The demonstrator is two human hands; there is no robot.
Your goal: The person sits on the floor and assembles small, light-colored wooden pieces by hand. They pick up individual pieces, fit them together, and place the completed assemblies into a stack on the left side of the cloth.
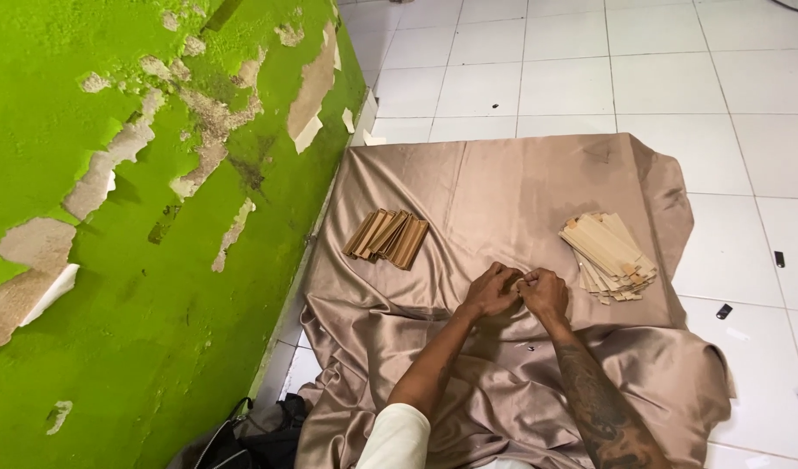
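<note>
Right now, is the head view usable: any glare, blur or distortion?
Head view: even light, sharp; soft sheen on the tan cloth, mild glare on the white floor tiles; wide-angle bending at the green wall; left hand and right hand sit close, fingertips hard to separate.

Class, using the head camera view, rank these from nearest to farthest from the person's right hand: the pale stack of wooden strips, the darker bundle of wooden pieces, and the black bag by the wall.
1. Pale stack of wooden strips: just right of the right hand, on the tan cloth.
2. Darker bundle of wooden pieces: up and to the left, on the cloth.
3. Black bag: bottom left, beside the green wall.
</note>
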